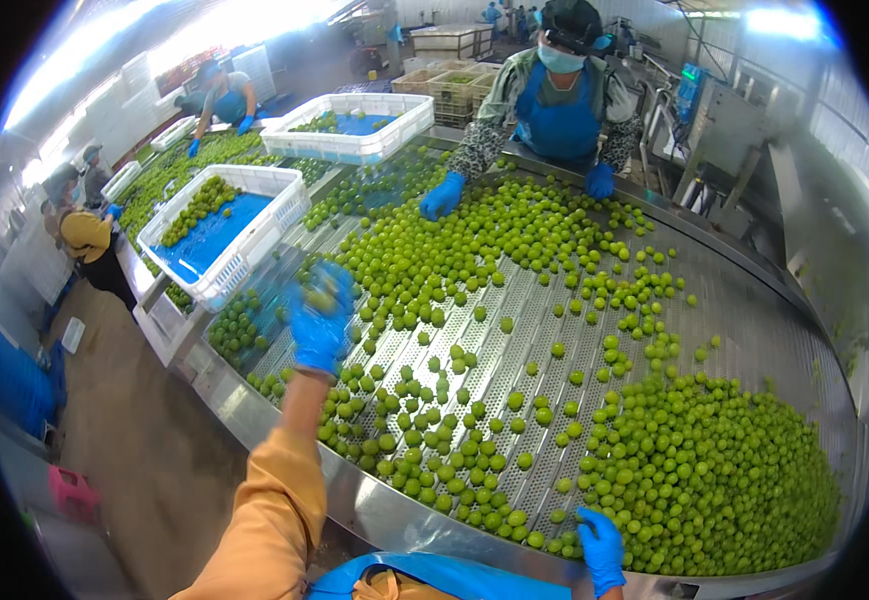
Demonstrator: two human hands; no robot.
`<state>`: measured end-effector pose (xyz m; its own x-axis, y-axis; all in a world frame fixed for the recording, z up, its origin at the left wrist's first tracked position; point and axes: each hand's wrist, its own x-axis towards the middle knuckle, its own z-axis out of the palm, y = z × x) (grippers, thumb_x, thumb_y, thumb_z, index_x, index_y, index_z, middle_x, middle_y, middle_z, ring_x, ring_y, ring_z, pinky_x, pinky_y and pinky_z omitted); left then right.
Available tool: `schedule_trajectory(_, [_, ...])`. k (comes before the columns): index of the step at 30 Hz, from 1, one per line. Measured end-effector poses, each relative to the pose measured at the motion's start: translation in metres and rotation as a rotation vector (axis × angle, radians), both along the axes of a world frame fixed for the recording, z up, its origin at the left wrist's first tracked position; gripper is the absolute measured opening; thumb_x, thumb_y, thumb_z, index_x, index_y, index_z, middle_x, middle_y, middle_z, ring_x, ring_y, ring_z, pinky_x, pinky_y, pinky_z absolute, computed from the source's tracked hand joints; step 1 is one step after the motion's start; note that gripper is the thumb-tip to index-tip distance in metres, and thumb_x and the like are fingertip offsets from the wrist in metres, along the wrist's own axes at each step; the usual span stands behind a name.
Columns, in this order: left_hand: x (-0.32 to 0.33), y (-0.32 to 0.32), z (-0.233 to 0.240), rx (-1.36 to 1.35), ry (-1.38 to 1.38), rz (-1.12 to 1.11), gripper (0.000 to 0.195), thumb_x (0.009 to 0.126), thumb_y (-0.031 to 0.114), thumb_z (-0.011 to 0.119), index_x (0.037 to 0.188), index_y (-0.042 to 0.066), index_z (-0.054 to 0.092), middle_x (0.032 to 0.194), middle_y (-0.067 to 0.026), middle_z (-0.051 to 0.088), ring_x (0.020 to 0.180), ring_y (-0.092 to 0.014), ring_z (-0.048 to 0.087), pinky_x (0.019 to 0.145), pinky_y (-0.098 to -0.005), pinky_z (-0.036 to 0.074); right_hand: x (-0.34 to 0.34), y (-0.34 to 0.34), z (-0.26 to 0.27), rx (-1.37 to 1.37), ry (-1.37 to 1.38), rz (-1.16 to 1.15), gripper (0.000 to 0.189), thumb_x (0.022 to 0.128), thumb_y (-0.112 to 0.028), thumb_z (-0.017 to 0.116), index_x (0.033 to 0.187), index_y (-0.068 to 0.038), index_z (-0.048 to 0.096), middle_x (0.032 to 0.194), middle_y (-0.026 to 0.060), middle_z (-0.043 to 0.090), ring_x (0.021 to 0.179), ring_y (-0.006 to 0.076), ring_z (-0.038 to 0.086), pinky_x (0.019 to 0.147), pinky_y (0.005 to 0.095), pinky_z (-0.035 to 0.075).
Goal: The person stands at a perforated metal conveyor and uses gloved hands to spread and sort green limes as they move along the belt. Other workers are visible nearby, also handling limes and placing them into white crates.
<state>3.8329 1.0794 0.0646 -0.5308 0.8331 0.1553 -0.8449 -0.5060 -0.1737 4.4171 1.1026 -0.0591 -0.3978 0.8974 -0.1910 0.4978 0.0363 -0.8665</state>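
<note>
My left hand [319,319], in a blue glove, is raised over the left part of a perforated metal sorting table [513,296]. Motion blurs it, but a yellowish-green round fruit [321,298] shows within its fingers. At the near edge, my right hand [602,551], also gloved in blue, has its fingers apart and holds nothing visible. Its fingertips are beside loose fruits, at the left border of a dense heap of round green fruits [704,465]. More green fruits [434,255] lie in a broad band across the table's far half.
A white plastic crate [293,196] with fruits and blue lining stands left, beyond my left hand. Another white crate [425,120] is behind it. Across the table, a masked co-worker [562,105] has a gloved hand [443,196] on the fruits. A metal rim [382,517] borders my side.
</note>
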Motion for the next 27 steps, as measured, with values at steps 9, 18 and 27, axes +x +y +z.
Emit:
schedule_trajectory(9, [-0.007, -0.036, -0.027, -0.584, 0.601, 0.207, 0.048, 0.101, 0.03, 0.049, 0.143, 0.007, 0.045, 0.141, -0.0108, 0.05, 0.119, -0.026, 0.056, 0.101, -0.0413, 0.047, 0.103, -0.012, 0.019, 0.061, -0.668, -0.217, 0.114, 0.063, -0.021, 0.084, 0.155, -0.011, 0.017, 0.154, 0.0259, 0.025, 0.14, 0.045, 0.026, 0.113, 0.0511, 0.029])
schedule_trajectory(18, [0.22, -0.088, -0.111, -1.272, 1.435, -0.35, 0.044, 0.09, 0.004, 0.062, 0.134, 0.011, 0.056, 0.128, -0.0052, 0.059, 0.1, -0.016, 0.062, 0.081, -0.0312, 0.053, 0.067, 0.034, -0.018, 0.317, -0.524, -0.408, 0.104, 0.063, -0.03, 0.088, 0.148, -0.01, 0.032, 0.15, 0.0294, 0.029, 0.135, 0.0468, 0.034, 0.108, 0.0545, 0.032])
schedule_trajectory(27, [0.277, -0.095, -0.117, -1.033, 2.422, 0.039, 0.043, 0.083, 0.012, 0.065, 0.126, 0.019, 0.064, 0.113, -0.0131, 0.066, 0.096, -0.033, 0.065, 0.079, -0.0394, 0.053, -0.026, 0.201, -0.057, 0.44, -0.627, -0.676, 0.086, 0.071, -0.037, 0.085, 0.14, -0.015, 0.04, 0.151, 0.0217, 0.031, 0.138, 0.0423, 0.031, 0.106, 0.0628, 0.031])
